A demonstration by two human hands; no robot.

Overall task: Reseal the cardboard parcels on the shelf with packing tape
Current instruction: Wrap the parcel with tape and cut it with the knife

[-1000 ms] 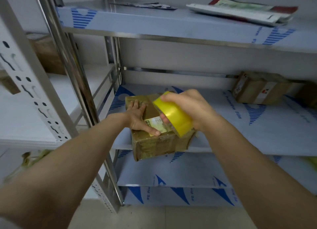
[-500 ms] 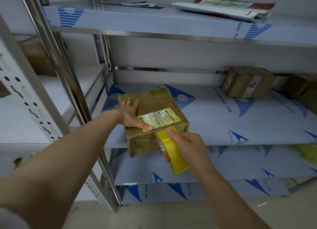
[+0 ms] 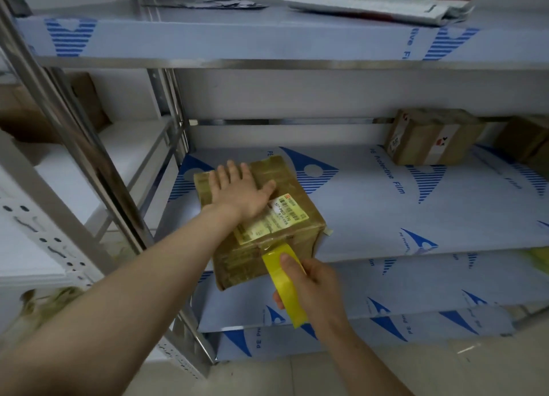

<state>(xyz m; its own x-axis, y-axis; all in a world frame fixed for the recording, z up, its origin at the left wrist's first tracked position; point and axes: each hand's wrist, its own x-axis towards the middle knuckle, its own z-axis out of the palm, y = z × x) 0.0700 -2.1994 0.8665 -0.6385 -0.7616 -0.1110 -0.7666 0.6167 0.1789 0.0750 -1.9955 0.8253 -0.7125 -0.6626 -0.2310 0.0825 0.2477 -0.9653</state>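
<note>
Left hand laid flat with fingers spread on a cardboard parcel, while tape is drawn down its front by the right hand.

On the metal shelf, the parcel is seen at the front left, one corner jutting over the edge. A yellow tape roll is gripped below that edge, fingers curled round it and thumb on top, a strip running up to the parcel's top front edge beside the label. Sealing of the front face seems under way; next, the strip would need smoothing down and cutting. Compared with half a second earlier, the left hand has been shifted further back, its thumb off the label, and the roll lowered.
</note>
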